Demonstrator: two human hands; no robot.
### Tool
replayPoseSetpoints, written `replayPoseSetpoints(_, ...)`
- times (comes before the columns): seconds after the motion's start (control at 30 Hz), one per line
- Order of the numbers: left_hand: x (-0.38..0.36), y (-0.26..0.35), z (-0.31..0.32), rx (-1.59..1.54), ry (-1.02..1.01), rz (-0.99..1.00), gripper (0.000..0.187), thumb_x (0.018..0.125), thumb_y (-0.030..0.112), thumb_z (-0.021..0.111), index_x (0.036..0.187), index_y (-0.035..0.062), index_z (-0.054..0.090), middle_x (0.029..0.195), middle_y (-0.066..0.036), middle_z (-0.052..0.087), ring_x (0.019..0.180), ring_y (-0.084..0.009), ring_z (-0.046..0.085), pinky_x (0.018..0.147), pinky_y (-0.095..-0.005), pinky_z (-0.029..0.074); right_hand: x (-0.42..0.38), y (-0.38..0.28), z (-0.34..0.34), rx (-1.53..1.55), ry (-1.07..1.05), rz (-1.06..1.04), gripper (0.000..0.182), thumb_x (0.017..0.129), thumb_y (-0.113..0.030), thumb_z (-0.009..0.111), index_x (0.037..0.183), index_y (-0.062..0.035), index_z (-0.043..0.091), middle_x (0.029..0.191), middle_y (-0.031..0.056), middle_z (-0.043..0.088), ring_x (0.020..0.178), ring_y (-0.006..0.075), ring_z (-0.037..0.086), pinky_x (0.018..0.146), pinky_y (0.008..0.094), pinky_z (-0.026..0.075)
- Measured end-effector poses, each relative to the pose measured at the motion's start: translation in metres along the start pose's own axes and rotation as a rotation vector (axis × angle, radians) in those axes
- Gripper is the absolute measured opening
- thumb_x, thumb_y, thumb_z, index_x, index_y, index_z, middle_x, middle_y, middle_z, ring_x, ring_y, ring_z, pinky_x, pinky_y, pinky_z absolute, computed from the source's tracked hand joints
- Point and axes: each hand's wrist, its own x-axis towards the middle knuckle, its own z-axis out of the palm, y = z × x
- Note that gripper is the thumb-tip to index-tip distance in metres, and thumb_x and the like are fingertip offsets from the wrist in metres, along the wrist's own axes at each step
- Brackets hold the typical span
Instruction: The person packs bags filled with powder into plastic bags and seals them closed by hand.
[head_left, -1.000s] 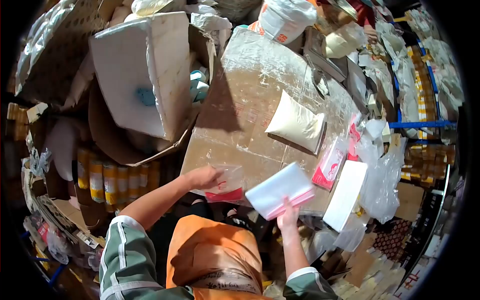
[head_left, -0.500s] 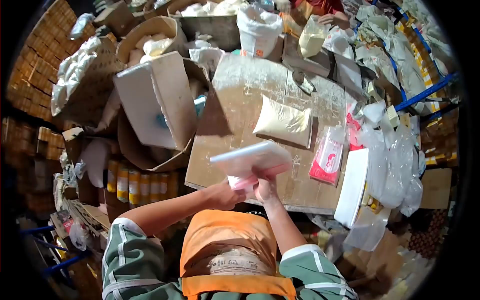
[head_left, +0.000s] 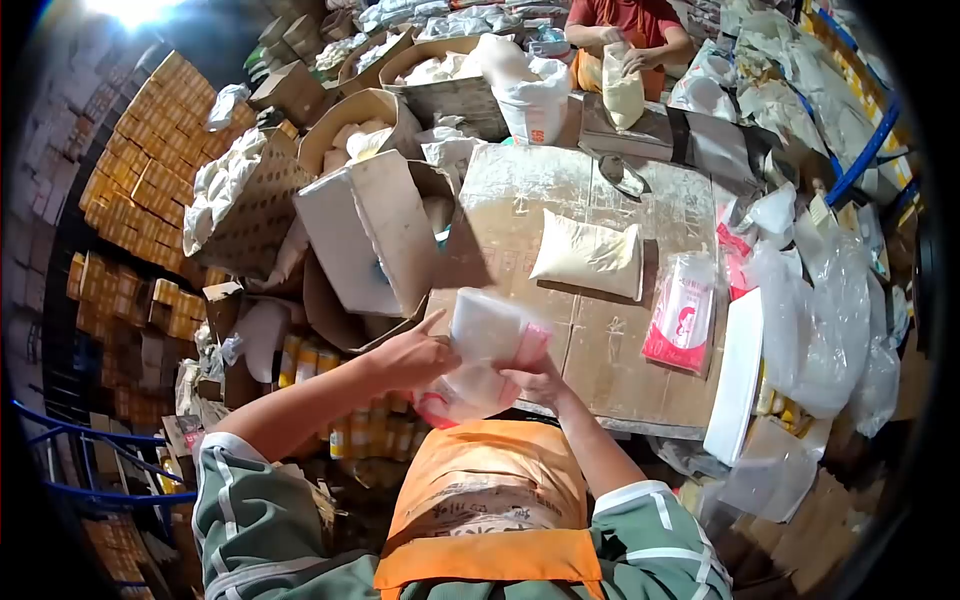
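Observation:
A clear plastic bag with pink printing [head_left: 490, 335] is held above the near edge of the cardboard-covered table [head_left: 600, 385]. My left hand [head_left: 415, 357] is at the bag's left side, index finger stretched out, the other fingers bent against the plastic. My right hand [head_left: 540, 380] grips the bag's right side between thumb and fingers. Beyond them, a filled pillow-shaped bag of pale powder [head_left: 590, 255] lies on the table. To its right is a flat stack of pink-printed bags [head_left: 683, 312].
A white foam box [head_left: 365, 235] stands left of the table among open cartons [head_left: 360, 125]. A metal scoop [head_left: 622, 176] lies at the back. Another person [head_left: 625, 30] handles a powder bag across the table. Loose plastic bags [head_left: 815, 320] hang at the right.
The held bag has turned from nearly flat to a more upright angle, its pink part now showing at right and below. My left index finger has stretched out. The view has tilted up.

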Motion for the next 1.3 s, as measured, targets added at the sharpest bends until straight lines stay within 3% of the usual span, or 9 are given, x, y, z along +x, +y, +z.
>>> replayPoseSetpoints(0.23,-0.005,0.007,-0.07,-0.158,0.446,0.112,0.01,0.078,0.008,0.068,0.086,0.0073,0.063,0.115,-0.012,0.05,0.114,-0.0324,0.048,0.104,-0.0489,0.035,0.002,-0.015,0.039,-0.064,0.09,-0.215,0.039,0.084,-0.006,0.067,0.121,-0.0037,0.053,0.108,0.0022,0.059,0.101,0.0142,0.056,0.088,0.0311,0.046)
replayPoseSetpoints(0.3,-0.016,0.005,-0.101,-0.365,0.596,0.12,0.01,0.077,0.005,0.07,0.085,0.0063,0.064,0.126,-0.015,0.045,0.123,-0.0325,0.043,0.103,-0.0475,0.037,0.0,-0.046,0.06,0.287,0.241,-0.263,0.041,0.086,-0.005,0.065,0.123,-0.004,0.05,0.113,0.0034,0.057,0.105,0.0152,0.053,0.092,0.0323,0.044)
replayPoseSetpoints(0.43,-0.044,-0.007,-0.138,-0.649,0.691,0.181,0.013,0.075,-0.001,0.07,0.086,0.0038,0.064,0.125,-0.017,0.047,0.119,-0.0317,0.048,0.097,-0.0423,0.044,0.014,-0.104,0.09,0.474,-0.207,-0.453,0.038,0.088,-0.003,0.061,0.124,-0.0039,0.05,0.116,0.0057,0.057,0.107,0.0157,0.053,0.093,0.0334,0.045)
replayPoseSetpoints(0.63,-0.072,-0.034,-0.127,-0.725,0.775,0.296,0.021,0.077,-0.005,0.065,0.096,0.004,0.064,0.119,-0.016,0.052,0.103,-0.0301,0.057,0.087,-0.0377,0.049,0.035,-0.149,0.141,-0.83,-0.101,-0.261,0.028,0.08,-0.018,0.075,0.102,-0.0036,0.064,0.097,0.0064,0.065,0.09,0.013,0.058,0.079,0.0291,0.048)
replayPoseSetpoints(0.83,-0.069,-0.061,-0.077,-0.856,1.105,0.453,0.016,0.077,-0.009,0.063,0.089,0.0005,0.061,0.112,-0.018,0.053,0.098,-0.0272,0.059,0.08,-0.0354,0.051,0.031,-0.176,0.169,-1.062,0.062,-0.603,0.025,0.08,-0.023,0.075,0.085,-0.0016,0.063,0.076,0.0072,0.062,0.072,0.0116,0.057,0.064,0.0294,0.047)
replayPoseSetpoints(0.93,-0.061,-0.058,-0.066,-0.97,1.154,0.586,0.019,0.075,-0.012,0.065,0.089,0.0011,0.061,0.107,-0.017,0.051,0.099,-0.027,0.057,0.082,-0.0368,0.051,0.006,-0.198,0.181,-1.2,0.298,-0.338,0.026,0.075,-0.015,0.077,0.094,-0.0015,0.067,0.083,0.0112,0.067,0.073,0.0165,0.065,0.067,0.0289,0.052)
replayPoseSetpoints(1.03,-0.048,-0.048,-0.061,-0.969,1.17,0.626,0.02,0.075,-0.013,0.064,0.089,-0.0002,0.061,0.11,-0.017,0.048,0.104,-0.0279,0.055,0.086,-0.0391,0.051,-0.001,-0.2,0.194,-1.494,0.649,-0.665,0.025,0.074,-0.016,0.076,0.092,-0.0015,0.066,0.062,0.0066,0.06,0.052,0.0149,0.056,0.054,0.03,0.049)
replayPoseSetpoints(1.2,-0.03,-0.02,-0.067,-1.028,1.295,0.688,0.029,0.075,-0.02,0.053,0.096,-0.0007,0.052,0.112,-0.019,0.043,0.106,-0.03,0.056,0.086,-0.0398,0.051,-0.04,-0.215,0.227,-1.442,0.462,-0.57,0.076,0.07,-0.008,0.076,0.137,-0.0078,0.039,0.101,0.0042,0.065,0.076,0.0154,0.063,0.064,0.0288,0.051)
replayPoseSetpoints(1.3,-0.013,-0.006,-0.051,-1.242,1.217,0.728,0.022,0.079,-0.015,0.051,0.094,0.0002,0.05,0.11,-0.017,0.041,0.099,-0.0278,0.056,0.085,-0.04,0.049,-0.054,-0.212,0.234,-1.381,0.543,-0.458,0.07,0.072,-0.009,0.074,0.134,-0.0086,0.043,0.097,0.0048,0.067,0.074,0.0155,0.064,0.068,0.0285,0.051)
